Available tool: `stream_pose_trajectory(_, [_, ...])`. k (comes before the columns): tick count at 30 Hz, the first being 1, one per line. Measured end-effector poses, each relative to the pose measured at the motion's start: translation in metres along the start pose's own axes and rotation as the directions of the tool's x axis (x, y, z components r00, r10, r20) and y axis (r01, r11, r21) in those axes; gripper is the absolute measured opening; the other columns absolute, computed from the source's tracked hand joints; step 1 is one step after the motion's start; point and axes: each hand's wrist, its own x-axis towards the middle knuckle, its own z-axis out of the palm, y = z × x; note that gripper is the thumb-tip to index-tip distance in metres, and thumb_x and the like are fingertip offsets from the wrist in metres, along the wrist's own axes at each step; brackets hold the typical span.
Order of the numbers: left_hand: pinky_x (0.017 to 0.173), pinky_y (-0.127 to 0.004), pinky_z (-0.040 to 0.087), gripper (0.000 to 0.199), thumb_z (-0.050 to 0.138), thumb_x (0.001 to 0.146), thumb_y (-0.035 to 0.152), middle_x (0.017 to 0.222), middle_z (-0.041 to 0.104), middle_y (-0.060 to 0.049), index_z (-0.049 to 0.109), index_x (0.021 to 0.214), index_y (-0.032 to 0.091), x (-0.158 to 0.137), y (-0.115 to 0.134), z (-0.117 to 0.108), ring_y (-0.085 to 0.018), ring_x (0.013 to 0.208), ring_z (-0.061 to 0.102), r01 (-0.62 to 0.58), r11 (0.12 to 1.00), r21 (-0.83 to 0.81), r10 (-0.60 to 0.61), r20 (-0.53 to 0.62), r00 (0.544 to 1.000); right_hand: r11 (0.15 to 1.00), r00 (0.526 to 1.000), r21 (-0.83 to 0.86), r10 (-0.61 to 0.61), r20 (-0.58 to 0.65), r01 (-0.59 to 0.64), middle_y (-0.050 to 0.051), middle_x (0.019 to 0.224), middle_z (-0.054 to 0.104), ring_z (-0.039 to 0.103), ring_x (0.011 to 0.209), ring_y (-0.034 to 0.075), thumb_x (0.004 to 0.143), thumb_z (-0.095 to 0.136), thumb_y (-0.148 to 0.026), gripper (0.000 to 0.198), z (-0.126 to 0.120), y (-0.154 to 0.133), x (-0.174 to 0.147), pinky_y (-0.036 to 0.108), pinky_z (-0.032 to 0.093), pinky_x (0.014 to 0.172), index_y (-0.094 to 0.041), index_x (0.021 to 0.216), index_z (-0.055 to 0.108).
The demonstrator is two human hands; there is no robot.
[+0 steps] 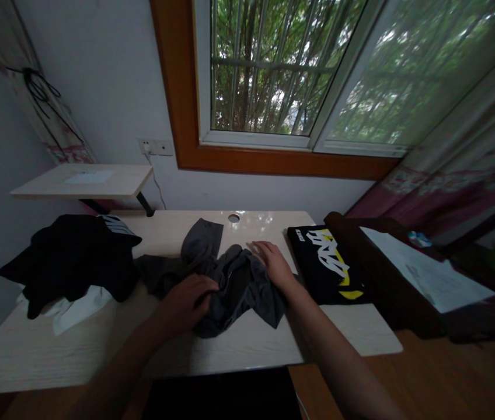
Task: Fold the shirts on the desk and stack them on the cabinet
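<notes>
While both hands are at it in the head view, the grey garment point(250, 283) lies crumpled mid-desk; dark grey, matte, bunched into ridges and deep folds, shape not readable; one flap stands off toward the wall, a darker length trails left, and a pointed corner juts toward the near edge at right.

Left hand point(190, 300): at the near left of the bundle, fingers bent, thumb slightly apart from them; whether cloth is pinched, I cannot tell from where I stand; right hand point(274, 262): over the right side of the bundle, fingers fairly straight and pointing wallward, palm down; its hold on the cloth likewise cannot be told.

Edges: pale desktop point(98, 350) shows as a strip in front of the bundle, and behind it around a round hole point(233, 218); leftward the trailing length runs up to a black garment point(81, 251), heaped over white cloth point(83, 309); rightward a narrow gap, partly covered by the right wrist, separates bundle from a folded black garment point(321, 265) with white and yellow print.
</notes>
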Motion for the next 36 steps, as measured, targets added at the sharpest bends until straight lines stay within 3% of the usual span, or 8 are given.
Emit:
stream_pose_trajectory(3, [0.118, -0.05, 0.037, 0.056, 0.049, 0.082, 0.006, 0.15, 0.052, -0.006, 0.059, 0.134, 0.027, -0.005, -0.039, -0.017, -0.025, 0.14, 0.045, 0.044, 0.989, 0.144, -0.028, -0.109, 0.994, 0.989, 1.0, 0.15, 0.011, -0.014, -0.009, 0.009, 0.121, 0.07, 0.062, 0.116, 0.026, 0.102, 0.047, -0.037, 0.034, -0.011, -0.004, -0.016, 0.045, 0.046, 0.108, -0.026, 0.125, 0.069])
stream_pose_trajectory(6, [0.122, -0.055, 0.029, 0.071, 0.055, 0.077, 0.008, 0.161, 0.038, -0.003, 0.05, 0.145, 0.031, -0.009, -0.072, -0.022, -0.029, 0.151, 0.027, 0.082, 0.967, 0.241, -0.072, -0.051, 0.996, 0.953, 0.997, 0.3, 0.011, 0.082, -0.035, 0.008, 0.134, 0.066, 0.06, 0.125, 0.025, 0.101, 0.05, -0.041, 0.039, -0.02, -0.009, -0.038, 0.045, 0.044, 0.112, -0.027, 0.135, 0.062])
stream_pose_trajectory(10, [0.119, -0.053, 0.034, 0.074, 0.06, 0.081, 0.017, 0.161, 0.039, -0.007, 0.044, 0.151, 0.031, -0.006, -0.091, -0.016, -0.029, 0.146, 0.037, 0.106, 0.966, 0.238, -0.131, 0.094, 0.987, 0.915, 0.981, 0.391, 0.026, 0.192, -0.1, 0.011, 0.151, 0.053, 0.053, 0.136, 0.03, 0.088, 0.07, -0.043, 0.073, -0.017, -0.012, -0.064, 0.049, 0.039, 0.116, -0.025, 0.153, 0.042])
stream_pose_trajectory(12, [0.116, -0.054, 0.036, 0.071, 0.061, 0.082, 0.02, 0.158, 0.043, -0.008, 0.045, 0.151, 0.031, -0.002, -0.091, -0.014, -0.03, 0.141, 0.043, 0.132, 0.959, 0.252, -0.165, 0.115, 0.98, 0.911, 0.981, 0.385, 0.082, 0.178, -0.146, 0.012, 0.148, 0.056, 0.055, 0.134, 0.031, 0.085, 0.071, -0.041, 0.072, -0.013, -0.011, -0.069, 0.05, 0.041, 0.114, -0.024, 0.15, 0.045])
stream_pose_trajectory(18, [0.113, -0.049, 0.04, 0.066, 0.063, 0.083, 0.024, 0.151, 0.049, -0.009, 0.05, 0.147, 0.031, -0.001, -0.079, -0.011, -0.029, 0.134, 0.05, 0.163, 0.957, 0.239, -0.194, 0.114, 0.974, 0.937, 0.982, 0.313, 0.111, 0.155, -0.155, 0.008, 0.102, 0.072, 0.066, 0.098, 0.026, 0.089, 0.057, -0.03, 0.021, -0.011, -0.003, -0.061, 0.042, 0.051, 0.093, -0.021, 0.104, 0.069])
stream_pose_trajectory(24, [0.102, -0.038, 0.05, 0.056, 0.057, 0.089, 0.037, 0.145, 0.051, -0.007, 0.053, 0.145, 0.034, -0.022, -0.05, -0.015, -0.023, 0.114, 0.065, 0.243, 0.959, 0.143, -0.268, 0.192, 0.944, 0.926, 0.983, 0.335, 0.183, 0.015, -0.177, 0.007, 0.105, 0.07, 0.064, 0.104, 0.026, 0.087, 0.052, -0.031, 0.025, -0.018, 0.02, -0.054, 0.041, 0.048, 0.098, -0.022, 0.105, 0.068])
stream_pose_trajectory(30, [0.104, -0.037, 0.048, 0.046, 0.055, 0.093, 0.042, 0.133, 0.068, -0.002, 0.059, 0.139, 0.034, -0.037, -0.022, -0.03, -0.023, 0.116, 0.066, 0.278, 0.96, 0.034, -0.271, 0.362, 0.892, 0.863, 0.934, 0.408, 0.353, -0.061, -0.299, 0.007, 0.105, 0.071, 0.064, 0.101, 0.026, 0.086, 0.049, -0.035, 0.031, -0.021, 0.036, -0.058, 0.041, 0.049, 0.096, -0.021, 0.11, 0.063])
stream_pose_trajectory(36, [0.106, -0.04, 0.047, 0.042, 0.052, 0.096, 0.035, 0.131, 0.065, -0.007, 0.06, 0.137, 0.029, -0.025, -0.026, -0.021, -0.023, 0.119, 0.06, 0.172, 0.974, 0.149, -0.192, 0.14, 0.971, 0.852, 0.921, 0.413, 0.382, -0.075, -0.32, 0.006, 0.104, 0.07, 0.065, 0.098, 0.025, 0.089, 0.046, -0.04, 0.031, -0.014, 0.04, -0.061, 0.039, 0.05, 0.092, -0.022, 0.111, 0.06])
